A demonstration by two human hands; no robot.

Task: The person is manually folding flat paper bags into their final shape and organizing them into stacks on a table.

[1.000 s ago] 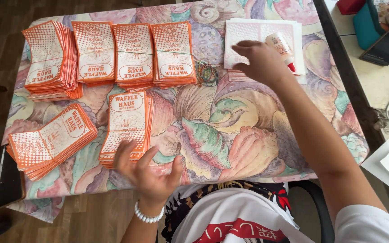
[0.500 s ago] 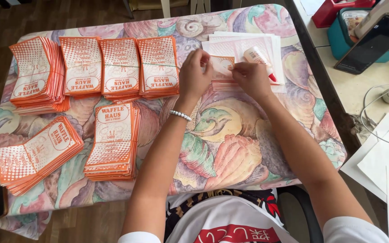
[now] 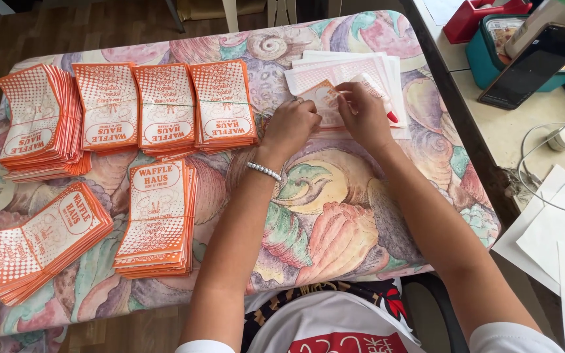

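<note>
Head view: orange-and-white sheet (image 3: 322, 98) on top of pale stack (image 3: 361, 68) at table's far right, long axis slanting away to the right; pinched at its near edge by left hand (image 3: 293, 125) and right hand (image 3: 363, 112), close together, right slightly nearer; red-tipped glue stick (image 3: 377, 98) also gripped in right; versus half a second back, same grip, hands barely shifted; orange stacks (image 3: 161, 108) well apart on left.

Six stacks of orange-and-white paper sleeves (image 3: 132, 108) lay across the bench's left half. White sheets (image 3: 354, 68) sat farther right. A dark phone screen (image 3: 536, 64) leaned against a teal container (image 3: 485, 55).
</note>
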